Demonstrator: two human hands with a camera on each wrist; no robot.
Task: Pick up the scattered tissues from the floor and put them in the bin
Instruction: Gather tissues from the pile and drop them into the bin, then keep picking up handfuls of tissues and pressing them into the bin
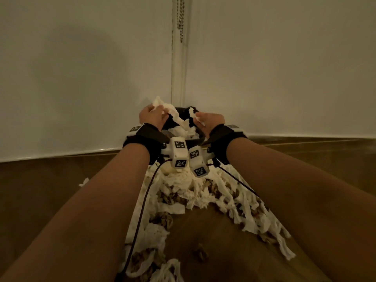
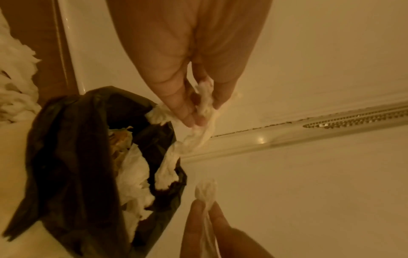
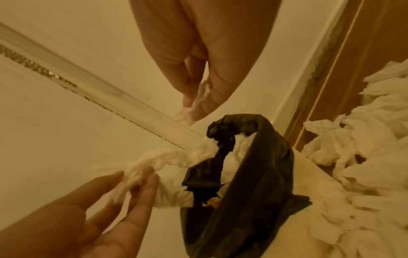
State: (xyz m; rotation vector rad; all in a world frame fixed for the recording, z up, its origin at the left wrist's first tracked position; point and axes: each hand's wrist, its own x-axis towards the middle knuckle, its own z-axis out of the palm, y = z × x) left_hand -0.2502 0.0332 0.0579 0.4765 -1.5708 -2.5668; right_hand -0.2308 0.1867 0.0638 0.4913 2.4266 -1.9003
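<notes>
A small bin with a black liner (image 1: 200,134) stands in the corner of the room, with white tissues inside it. My left hand (image 1: 159,111) is above its left rim and grips a long twisted tissue (image 1: 175,115) whose lower end hangs into the bin. My right hand (image 1: 198,117) is over the right rim and pinches a small tissue scrap (image 1: 191,111). In the left wrist view the strand (image 2: 198,137) trails from my fingers to the liner (image 2: 66,157). The right wrist view shows the scrap (image 3: 204,90) between thumb and fingers. Scattered tissues (image 1: 193,192) lie on the floor below my wrists.
White walls meet in a corner behind the bin, where a bead chain (image 1: 180,19) hangs. The wooden floor (image 1: 40,190) stretches left and right. Brown crumbs (image 1: 160,219) are mixed in with the floor tissues. Cables run from both wrist cameras.
</notes>
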